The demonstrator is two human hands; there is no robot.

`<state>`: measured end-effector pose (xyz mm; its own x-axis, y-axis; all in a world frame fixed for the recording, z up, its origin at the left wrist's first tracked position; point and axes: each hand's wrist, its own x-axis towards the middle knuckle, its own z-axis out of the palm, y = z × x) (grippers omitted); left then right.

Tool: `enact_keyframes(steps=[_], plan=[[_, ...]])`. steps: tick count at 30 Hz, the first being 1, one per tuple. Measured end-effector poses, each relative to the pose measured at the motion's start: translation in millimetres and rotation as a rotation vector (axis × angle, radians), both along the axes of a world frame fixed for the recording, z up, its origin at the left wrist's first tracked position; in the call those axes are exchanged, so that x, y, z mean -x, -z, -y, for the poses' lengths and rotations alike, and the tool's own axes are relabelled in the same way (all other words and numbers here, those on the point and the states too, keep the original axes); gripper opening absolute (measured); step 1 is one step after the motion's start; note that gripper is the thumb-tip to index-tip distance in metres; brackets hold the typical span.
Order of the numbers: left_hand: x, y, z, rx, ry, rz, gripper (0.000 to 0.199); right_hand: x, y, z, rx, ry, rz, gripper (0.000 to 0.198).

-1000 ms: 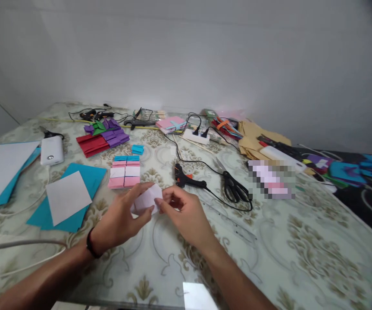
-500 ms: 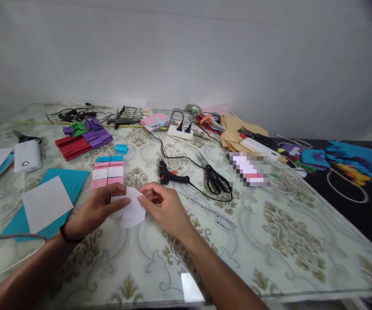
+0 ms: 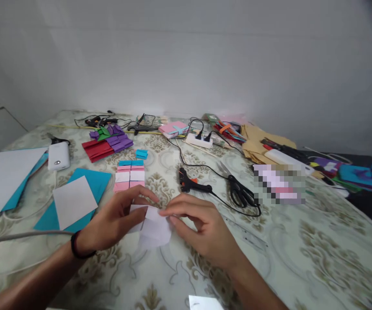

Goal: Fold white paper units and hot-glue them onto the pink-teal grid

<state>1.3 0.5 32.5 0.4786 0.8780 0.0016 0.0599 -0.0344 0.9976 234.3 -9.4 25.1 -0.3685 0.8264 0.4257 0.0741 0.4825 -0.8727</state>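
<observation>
A folded piece of white paper is between my two hands, low over the patterned tabletop. My left hand, with a dark band at the wrist, grips its left part, thumb on the near face and index finger stretched above. With thumb and index finger my right hand pinches the paper's upper right edge. Just beyond my left hand lie folded pink, white and blue paper strips in two columns. To the left, a white square sheet rests on a blue sheet.
A black glue gun and black-handled scissors lie beyond my right hand, near a clear ruler. A white power bank stands left. Farther back are red folded papers and a power strip.
The view has swung left, so things appear farther right. My right fingers have shifted along the paper's upper edge, and my left index finger now reaches out over it.
</observation>
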Motion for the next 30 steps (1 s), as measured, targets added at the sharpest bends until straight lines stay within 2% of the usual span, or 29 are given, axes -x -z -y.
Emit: enact_keyframes(steps=[3,7,10,14,19,23,26,30], plan=[[4.2,-0.6,4.4,-0.081,-0.018,-0.051,0.020,3.1,-4.4,1.8,-0.012,-0.048,0.025,0.017],[5.4,11.7,7.6,-0.253,-0.248,-0.158,0.011,8.6,6.8,2.7,0.116,0.003,-0.009,0.021],[5.5,21.9,9.8,-0.200,-0.324,-0.143,0.013,11.1,21.0,4.5,0.165,0.097,-0.038,0.023],[6.7,22.2,13.3,-0.183,-0.258,-0.105,0.010,12.6,29.5,5.6,0.142,0.123,-0.053,0.019],[9.2,13.7,16.3,-0.234,-0.107,-0.162,0.024,12.1,22.4,4.3,0.068,0.089,-0.122,0.029],[11.1,14.3,19.1,-0.236,-0.099,-0.210,0.028,10.0,17.5,6.0,0.048,0.066,-0.108,0.030],[11.4,15.4,20.5,-0.281,-0.101,-0.229,0.028,10.5,19.0,8.1,0.110,0.041,-0.136,0.020],[10.2,14.3,21.4,-0.427,-0.088,-0.256,0.030,15.0,23.6,9.0,0.327,0.127,-0.142,0.007]])
